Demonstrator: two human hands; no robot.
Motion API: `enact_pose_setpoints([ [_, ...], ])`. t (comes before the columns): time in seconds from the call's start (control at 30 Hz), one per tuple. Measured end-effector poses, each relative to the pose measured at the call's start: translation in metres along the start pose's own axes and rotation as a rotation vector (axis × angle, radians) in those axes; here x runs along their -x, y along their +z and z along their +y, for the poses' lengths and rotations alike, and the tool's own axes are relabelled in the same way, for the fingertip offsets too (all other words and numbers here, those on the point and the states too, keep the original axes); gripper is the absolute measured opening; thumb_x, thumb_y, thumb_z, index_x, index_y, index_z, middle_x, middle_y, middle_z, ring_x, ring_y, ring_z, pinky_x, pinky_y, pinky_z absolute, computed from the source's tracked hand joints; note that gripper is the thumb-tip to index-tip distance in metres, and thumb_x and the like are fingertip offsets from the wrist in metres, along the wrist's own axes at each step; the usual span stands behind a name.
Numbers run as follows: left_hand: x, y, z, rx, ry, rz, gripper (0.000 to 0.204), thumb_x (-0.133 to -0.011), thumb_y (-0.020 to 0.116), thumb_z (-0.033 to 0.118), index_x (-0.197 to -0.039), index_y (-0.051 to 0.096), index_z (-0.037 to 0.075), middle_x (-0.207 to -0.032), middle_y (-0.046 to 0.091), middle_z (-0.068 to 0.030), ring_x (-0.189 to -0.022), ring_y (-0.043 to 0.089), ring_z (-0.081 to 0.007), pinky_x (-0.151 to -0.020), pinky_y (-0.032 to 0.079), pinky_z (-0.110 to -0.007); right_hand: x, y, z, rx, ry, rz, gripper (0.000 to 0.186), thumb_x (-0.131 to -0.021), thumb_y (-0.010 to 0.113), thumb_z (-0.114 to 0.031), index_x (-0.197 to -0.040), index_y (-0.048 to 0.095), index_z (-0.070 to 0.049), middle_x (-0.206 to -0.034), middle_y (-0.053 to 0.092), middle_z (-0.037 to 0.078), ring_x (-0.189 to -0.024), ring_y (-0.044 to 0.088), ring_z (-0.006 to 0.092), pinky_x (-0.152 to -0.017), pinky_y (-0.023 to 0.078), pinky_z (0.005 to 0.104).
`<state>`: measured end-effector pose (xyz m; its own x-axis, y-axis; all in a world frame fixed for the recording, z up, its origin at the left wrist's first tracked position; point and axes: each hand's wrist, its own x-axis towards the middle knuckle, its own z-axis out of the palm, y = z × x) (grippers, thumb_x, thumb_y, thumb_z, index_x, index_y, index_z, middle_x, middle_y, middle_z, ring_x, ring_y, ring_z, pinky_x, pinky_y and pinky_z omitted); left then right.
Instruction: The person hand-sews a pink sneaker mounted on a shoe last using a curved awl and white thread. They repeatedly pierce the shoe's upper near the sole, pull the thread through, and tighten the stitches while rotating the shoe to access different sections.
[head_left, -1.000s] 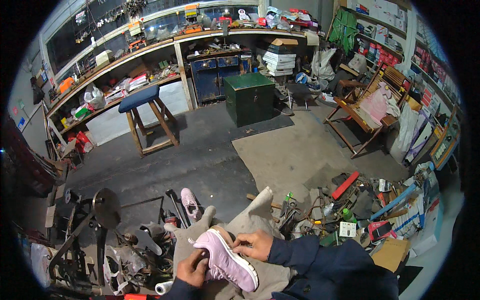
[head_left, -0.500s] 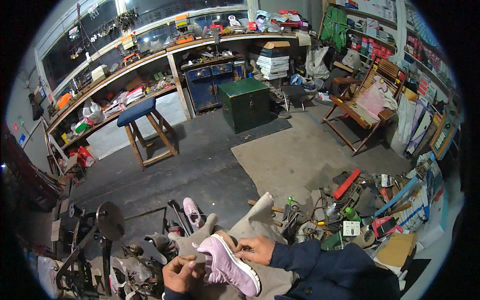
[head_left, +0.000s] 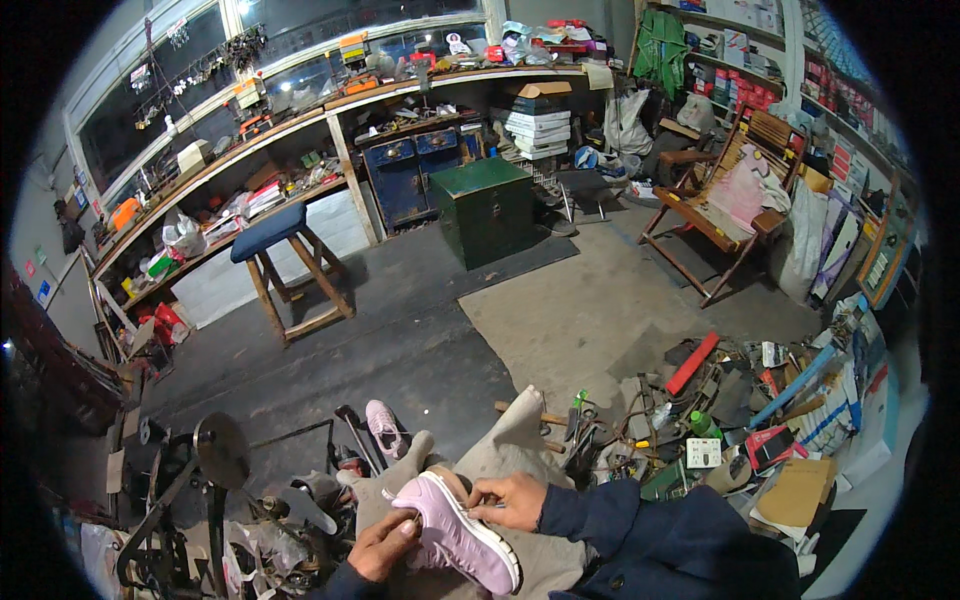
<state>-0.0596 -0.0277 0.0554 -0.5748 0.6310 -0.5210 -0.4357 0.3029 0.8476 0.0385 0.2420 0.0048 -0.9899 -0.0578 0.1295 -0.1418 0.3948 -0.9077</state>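
A pink sneaker [head_left: 450,530] with a white sole lies tilted on its side across the grey cloth [head_left: 500,440] over my lap. My left hand [head_left: 385,543] is closed in a pinch at the edge of its upper; what the fingertips hold is too small to make out. On the sole side, my right hand [head_left: 512,502] pinches close to the seam between sole and upper, with something small and thin in its fingers. A tan piece [head_left: 450,482] shows beside the sole. Another pink sneaker [head_left: 382,425] stands on the floor past my knees.
A dark metal hand-cranked machine with a round wheel [head_left: 222,450] stands at my left. Tools and scraps, with a red bar [head_left: 692,364] and green bottle [head_left: 703,425], pile up at my right. Farther off are a stool [head_left: 270,232], a green chest [head_left: 485,215] and a wooden chair [head_left: 725,205].
My left hand has moved right and up, from beside the sneaker to its upper edge. My right hand has barely moved at the sole. The view has shifted slightly.
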Motion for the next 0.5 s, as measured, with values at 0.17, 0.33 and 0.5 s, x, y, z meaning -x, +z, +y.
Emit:
enact_pose_setpoints([
  [0.17,-0.014,0.006,0.011,-0.093,0.042,-0.045,0.047,-0.103,0.062,0.038,-0.129,0.061,-0.002,-0.101,0.063,-0.0036,-0.089,0.054,-0.0118,-0.077,0.042,-0.029,-0.010,-0.008,0.002,-0.039,-0.031,-0.055,0.025,-0.091,0.075,-0.026,-0.102,0.068,-0.005,-0.090,0.074,0.016,-0.084,0.073,0.0319,-0.076,0.055,0.0409],
  [0.33,-0.038,0.008,-0.007,-0.219,0.031,-0.084,0.045,-0.103,0.064,0.036,-0.125,0.062,-0.004,-0.104,0.065,-0.0035,-0.091,0.057,-0.0136,-0.082,0.044,-0.029,-0.018,-0.016,0.000,-0.005,0.035,-0.172,0.025,-0.089,0.076,-0.024,-0.100,0.069,-0.003,-0.088,0.073,0.016,-0.078,0.070,0.0296,-0.072,0.053,0.0395],
  [0.5,-0.041,0.010,-0.018,-0.052,0.051,-0.082,0.047,-0.101,0.068,0.037,-0.122,0.064,-0.005,-0.108,0.067,-0.0057,-0.095,0.060,-0.0150,-0.086,0.046,-0.030,-0.022,-0.015,0.001,-0.022,0.045,-0.170,0.025,-0.087,0.079,-0.023,-0.099,0.070,-0.003,-0.087,0.073,0.014,-0.076,0.070,0.0263,-0.070,0.053,0.0384],
])
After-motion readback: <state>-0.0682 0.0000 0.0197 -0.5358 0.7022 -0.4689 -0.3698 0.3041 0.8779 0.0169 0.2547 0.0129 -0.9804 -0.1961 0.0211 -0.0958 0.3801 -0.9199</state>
